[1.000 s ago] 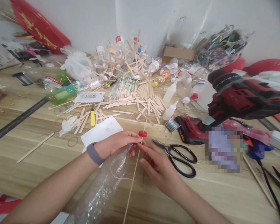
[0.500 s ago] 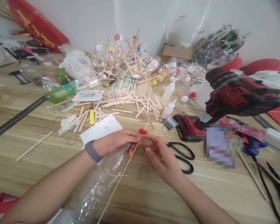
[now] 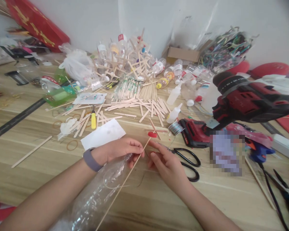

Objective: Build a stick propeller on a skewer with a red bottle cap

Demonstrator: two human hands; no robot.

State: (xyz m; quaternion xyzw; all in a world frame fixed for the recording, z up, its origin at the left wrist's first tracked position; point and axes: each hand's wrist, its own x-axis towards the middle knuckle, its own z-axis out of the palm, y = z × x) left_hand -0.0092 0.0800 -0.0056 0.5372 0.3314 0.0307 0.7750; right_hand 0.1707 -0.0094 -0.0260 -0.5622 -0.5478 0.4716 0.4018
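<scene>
And here the stick (image 3: 120, 189) is pinched by the left hand (image 3: 124, 149), the cap (image 3: 152, 135) carried on it at that hand's two o'clock and the bottle (image 3: 93, 195) seen at its seven, while the right hand (image 3: 168, 162) is held loosely spread at three o'clock.
</scene>
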